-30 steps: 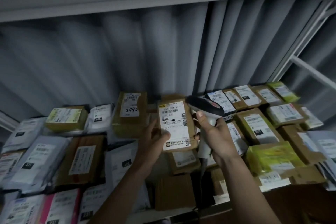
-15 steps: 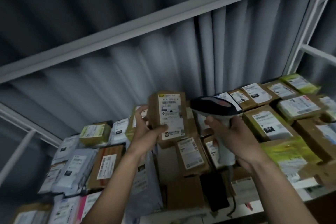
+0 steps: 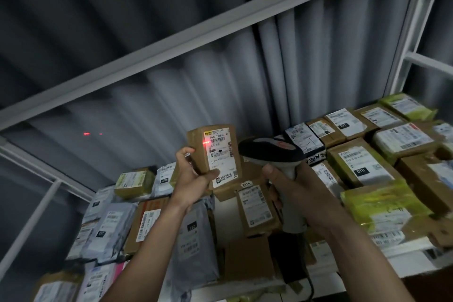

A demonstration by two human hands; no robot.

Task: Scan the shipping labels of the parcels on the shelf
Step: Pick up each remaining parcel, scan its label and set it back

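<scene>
- A small brown cardboard parcel (image 3: 212,154), a flat rectangular box with taped edges, is held upright above the shelf (image 3: 367,256) by the left hand (image 3: 195,180); fingers are curled round its left edge, and the thumb is pressed on the lower front.
- One white shipping label (image 3: 221,158) is stuck on the parcel's front: printed text, barcodes, a yellow tag at the top corner. A red laser streak (image 3: 206,142) is seen at the label's left edge.
- Two faint red spots (image 3: 92,133) are seen on the grey pleated curtain (image 3: 171,95) behind.
- One handheld barcode scanner (image 3: 270,152) is gripped by the right hand (image 3: 297,193) round its pale grey plastic handle; its rounded black head with a grey top sits just right of the parcel, apart from it. A dark cable (image 3: 310,284) hangs below.
- The shelf is white-painted metal; one white crossbar (image 3: 171,39) runs diagonally overhead, and white uprights stand left and right.
- The shelf is covered with many parcels, too many and too overlapped for an exact count: brown cardboard boxes, mostly right and centre; grey glossy poly mailers (image 3: 107,228) mostly left, crinkled; at least three packs in yellow-green tape or wrap (image 3: 382,203); one pink mailer (image 3: 117,271) bottom left.
- Nearly every parcel carries a white label with barcodes; black tags marked "010" (image 3: 360,170) are read on at least two.
</scene>
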